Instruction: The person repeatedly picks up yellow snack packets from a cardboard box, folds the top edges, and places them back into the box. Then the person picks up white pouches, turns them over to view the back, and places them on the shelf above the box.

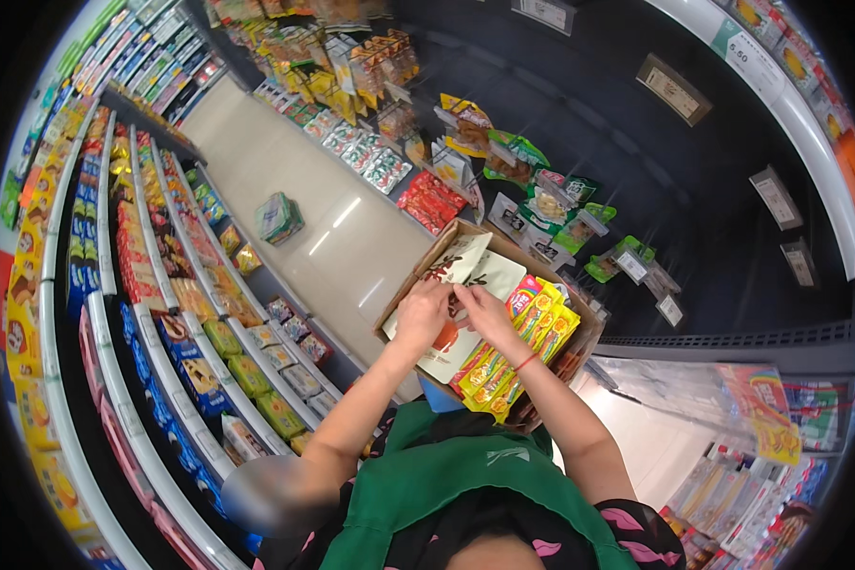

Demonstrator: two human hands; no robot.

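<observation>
An open cardboard box (416,269) stands in front of me, holding cream-coloured snack pouches (502,274) on its left side and yellow candy packets (541,320) on its right. Both my hands are over the pouches, their fingertips close together. My left hand (424,311) has bent fingers at the edge of a pouch; whether they pinch it is hidden. My right hand (486,313) lies beside it, thumb and fingers touching or nearly touching the same pouch. A red string circles my right wrist.
Shelves of packaged snacks (246,377) run along the left. A dark hanging rack ahead and right bears snack bags (516,160) on hooks and price tags (674,89). A green bundle (279,217) lies on the aisle floor (313,178). A clear plastic bag (691,385) is at the right.
</observation>
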